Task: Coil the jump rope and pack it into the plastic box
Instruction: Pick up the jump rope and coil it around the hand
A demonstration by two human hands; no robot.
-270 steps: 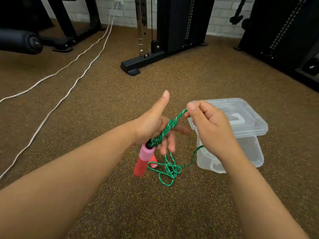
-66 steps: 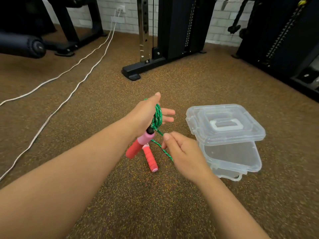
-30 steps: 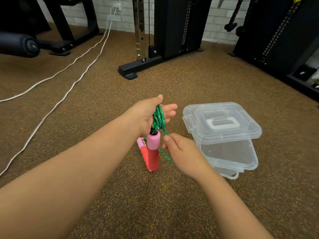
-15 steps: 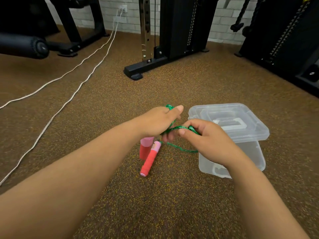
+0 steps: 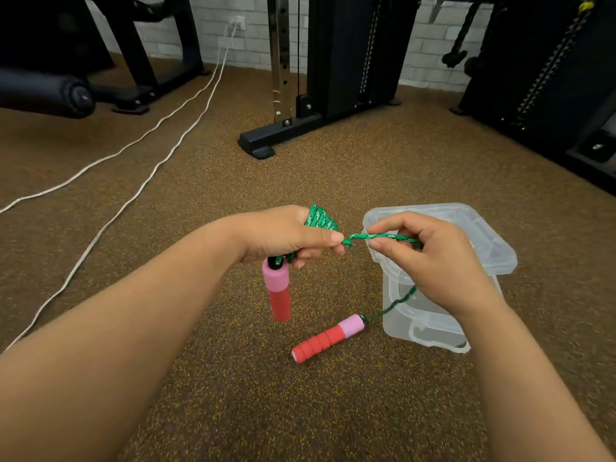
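My left hand [image 5: 286,233] is closed around a bundle of green jump rope [image 5: 320,220] coiled over its fingers. One pink and red foam handle [image 5: 277,290] hangs straight down below that fist. My right hand [image 5: 430,258] pinches a stretch of the same rope [image 5: 383,236] pulled taut between both hands. From the right hand the rope drops to the second handle [image 5: 328,338], which lies on the floor. The clear plastic box [image 5: 433,323] stands behind my right hand, its clear lid [image 5: 486,235] resting skewed on top.
The floor is brown speckled rubber [image 5: 333,181]. A black weight machine base [image 5: 266,141] stands ahead, more black machines [image 5: 550,78] at the right. Two white cables [image 5: 143,161] run across the floor at left. A black padded roller [image 5: 50,95] is at far left.
My hands have moved apart, pulling the rope taut between them. The loose handle on the floor has shifted right, toward the box. The rope loops stay on my left hand.
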